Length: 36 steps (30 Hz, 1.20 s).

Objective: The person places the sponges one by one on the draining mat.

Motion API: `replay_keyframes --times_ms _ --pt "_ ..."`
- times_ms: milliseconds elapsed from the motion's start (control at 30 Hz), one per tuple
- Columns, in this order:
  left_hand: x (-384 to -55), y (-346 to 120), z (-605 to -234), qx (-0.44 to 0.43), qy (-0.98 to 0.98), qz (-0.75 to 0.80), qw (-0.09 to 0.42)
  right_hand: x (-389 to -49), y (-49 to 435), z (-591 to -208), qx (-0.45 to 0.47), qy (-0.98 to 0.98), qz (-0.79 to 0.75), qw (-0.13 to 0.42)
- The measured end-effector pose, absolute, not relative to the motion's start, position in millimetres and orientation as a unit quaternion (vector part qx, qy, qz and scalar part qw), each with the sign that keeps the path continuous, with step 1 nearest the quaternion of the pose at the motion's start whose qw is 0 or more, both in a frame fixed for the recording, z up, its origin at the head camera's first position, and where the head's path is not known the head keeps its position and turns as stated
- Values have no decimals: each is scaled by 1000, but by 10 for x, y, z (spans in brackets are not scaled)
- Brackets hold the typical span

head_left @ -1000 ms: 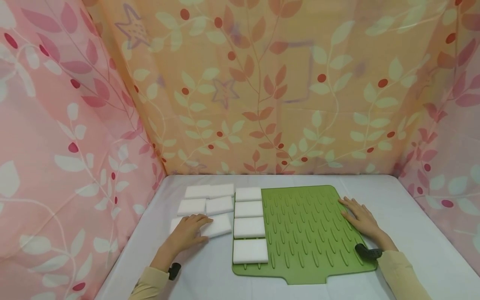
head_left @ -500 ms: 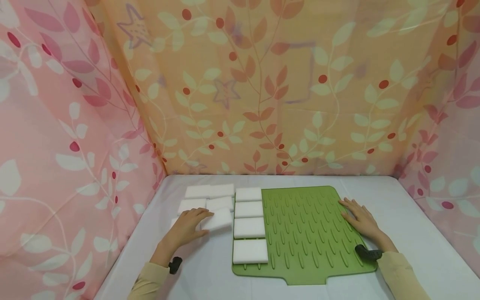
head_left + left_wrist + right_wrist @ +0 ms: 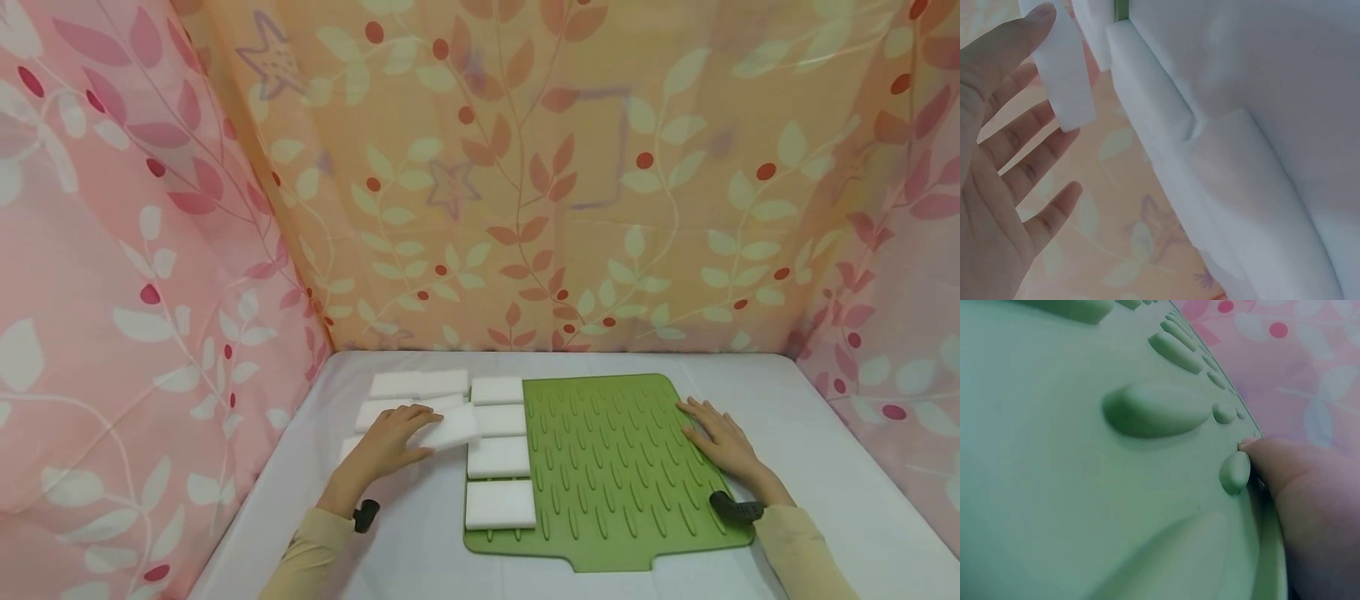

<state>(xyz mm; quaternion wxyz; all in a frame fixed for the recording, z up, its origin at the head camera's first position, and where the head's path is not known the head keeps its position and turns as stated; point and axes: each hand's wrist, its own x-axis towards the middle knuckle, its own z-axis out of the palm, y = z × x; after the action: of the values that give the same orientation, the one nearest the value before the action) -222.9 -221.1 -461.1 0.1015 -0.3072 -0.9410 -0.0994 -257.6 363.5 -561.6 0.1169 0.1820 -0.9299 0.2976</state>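
Note:
Between thumb and fingers my left hand [image 3: 390,442] pinches a white sponge block [image 3: 453,427], raised off the table and tilted. In the left wrist view the same sponge block [image 3: 1066,75] is held at its edge by the thumb and fingertips. It overlaps the left edge of a green ridged mat [image 3: 615,467] in the head view. A column of several white sponge blocks [image 3: 500,504] lies along that mat's left side. My right hand [image 3: 723,442] rests at the mat's right edge; its thumb [image 3: 1310,481] touches the rim in the right wrist view.
Several more white sponge blocks [image 3: 420,384] lie left of the mat on the white-covered table [image 3: 420,550], partly behind my left hand. Floral curtains [image 3: 525,208] stand close around the table's back and sides.
My left hand has lifted the sponge block from the table and carried it up and right, toward the mat. The right hand stays in place.

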Motion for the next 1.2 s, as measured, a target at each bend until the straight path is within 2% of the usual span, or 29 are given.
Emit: replay_keyframes --times_ms 1200 --pt "-2666 -1663 -4570 -349 -927 -113 83 -2610 3657 -5668 175 -931 296 122"
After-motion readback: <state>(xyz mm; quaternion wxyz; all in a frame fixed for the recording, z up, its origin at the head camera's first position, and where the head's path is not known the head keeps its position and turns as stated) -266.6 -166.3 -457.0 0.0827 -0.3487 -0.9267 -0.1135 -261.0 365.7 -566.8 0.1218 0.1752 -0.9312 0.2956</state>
